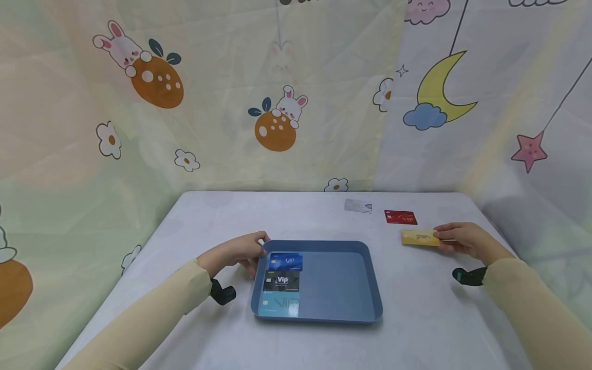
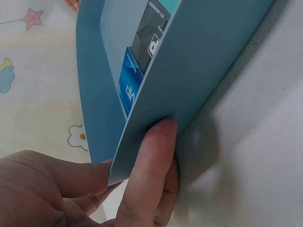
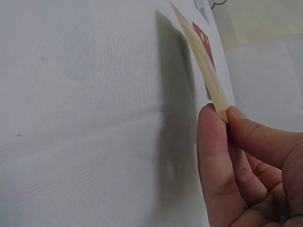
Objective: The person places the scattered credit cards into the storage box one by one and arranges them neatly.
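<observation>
A yellow card (image 1: 420, 237) is pinched between the thumb and fingers of my right hand (image 1: 469, 241); the right wrist view shows this card (image 3: 203, 61) raised off the table, its shadow beside it. My left hand (image 1: 238, 252) grips the far left corner of a blue-grey tray (image 1: 339, 282), thumb on the rim and fingers on the outer wall (image 2: 189, 94). Inside the tray, along its left side, lie a blue VIP card (image 1: 285, 261), a black Vip card (image 1: 281, 281) and a light blue VIP card (image 1: 279, 304) in a column.
A red VIP card (image 1: 401, 217) lies on the white table (image 1: 222, 216) just beyond the yellow one. Farther back, to its left, is a silver card (image 1: 358, 206). A printed cloth (image 1: 217, 103) hangs behind the table and at both sides.
</observation>
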Motion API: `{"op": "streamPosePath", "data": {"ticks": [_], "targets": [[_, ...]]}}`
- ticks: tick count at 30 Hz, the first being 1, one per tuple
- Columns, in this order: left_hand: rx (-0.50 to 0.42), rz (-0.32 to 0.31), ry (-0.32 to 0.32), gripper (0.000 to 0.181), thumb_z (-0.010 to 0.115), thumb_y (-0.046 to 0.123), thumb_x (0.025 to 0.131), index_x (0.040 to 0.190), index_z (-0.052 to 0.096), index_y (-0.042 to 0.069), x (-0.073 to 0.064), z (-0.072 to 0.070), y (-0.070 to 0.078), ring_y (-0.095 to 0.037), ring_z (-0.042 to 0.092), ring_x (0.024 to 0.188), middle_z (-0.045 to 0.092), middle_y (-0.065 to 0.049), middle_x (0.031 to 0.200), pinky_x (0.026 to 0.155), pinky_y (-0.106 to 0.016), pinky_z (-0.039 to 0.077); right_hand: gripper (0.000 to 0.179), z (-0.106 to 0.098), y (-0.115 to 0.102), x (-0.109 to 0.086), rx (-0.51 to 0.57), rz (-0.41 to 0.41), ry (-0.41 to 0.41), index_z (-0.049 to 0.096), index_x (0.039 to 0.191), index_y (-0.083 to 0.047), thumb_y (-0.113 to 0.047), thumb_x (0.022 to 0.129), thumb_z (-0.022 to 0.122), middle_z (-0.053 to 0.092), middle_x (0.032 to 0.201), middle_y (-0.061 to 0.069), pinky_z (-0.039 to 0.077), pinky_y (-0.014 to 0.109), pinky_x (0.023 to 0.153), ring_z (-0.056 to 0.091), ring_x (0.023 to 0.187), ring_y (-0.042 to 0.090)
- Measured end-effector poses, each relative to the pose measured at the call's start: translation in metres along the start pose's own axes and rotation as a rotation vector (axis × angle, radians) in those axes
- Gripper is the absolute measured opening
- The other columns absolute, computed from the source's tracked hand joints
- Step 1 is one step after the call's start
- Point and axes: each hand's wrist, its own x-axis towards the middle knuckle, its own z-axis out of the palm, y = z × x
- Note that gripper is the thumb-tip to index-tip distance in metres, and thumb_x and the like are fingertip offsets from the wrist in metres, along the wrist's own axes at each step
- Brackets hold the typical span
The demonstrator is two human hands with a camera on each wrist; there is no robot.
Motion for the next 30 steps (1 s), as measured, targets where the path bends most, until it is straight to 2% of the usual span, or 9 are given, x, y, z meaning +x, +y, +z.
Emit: {"op": "streamPosePath", "data": {"ticks": [6,16,25,30], "targets": [[-0.003,0.006,-0.010,0.028,0.053,0.004,0.103,0.130,0.054,0.009,-0.001,0.000,0.001,-0.026,0.070,0.088,0.066,-0.015,0.113,0.058,-0.033,0.064,0.061,0.002,0.002,-0.003,-0.008,-0.023,-0.002,0.037,0.149,0.011,-0.018,0.103,0.064,0.031,0.150,0.039,0.062,0.024,0.083,0.061,0.094,0.021],[0.008,0.001,0.004,0.030,0.053,0.003,0.100,0.130,0.054,0.009,-0.002,0.001,0.002,-0.026,0.070,0.087,0.067,-0.016,0.110,0.059,-0.035,0.065,0.065,0.010,-0.002,-0.008,-0.035,-0.067,-0.026,0.038,0.151,0.008,-0.025,0.102,0.066,0.029,0.152,0.037,0.061,0.023,0.084,0.054,0.111,0.030],[0.013,0.003,0.011,0.031,0.053,0.002,0.100,0.131,0.053,0.009,-0.002,0.002,0.002,-0.026,0.070,0.087,0.067,-0.016,0.110,0.058,-0.034,0.064,0.066,0.023,-0.012,-0.018,0.011,-0.103,-0.059,0.038,0.152,0.007,-0.023,0.101,0.067,0.030,0.152,0.036,0.062,0.024,0.085,0.061,0.097,0.019],[0.014,0.008,0.011,0.031,0.053,0.002,0.100,0.130,0.054,0.009,-0.003,0.002,0.002,-0.026,0.070,0.087,0.067,-0.016,0.110,0.058,-0.034,0.064,0.067,0.030,-0.015,-0.020,0.010,-0.120,-0.075,0.036,0.152,0.008,-0.022,0.101,0.067,0.031,0.151,0.037,0.062,0.025,0.085,0.063,0.094,0.018]]}}
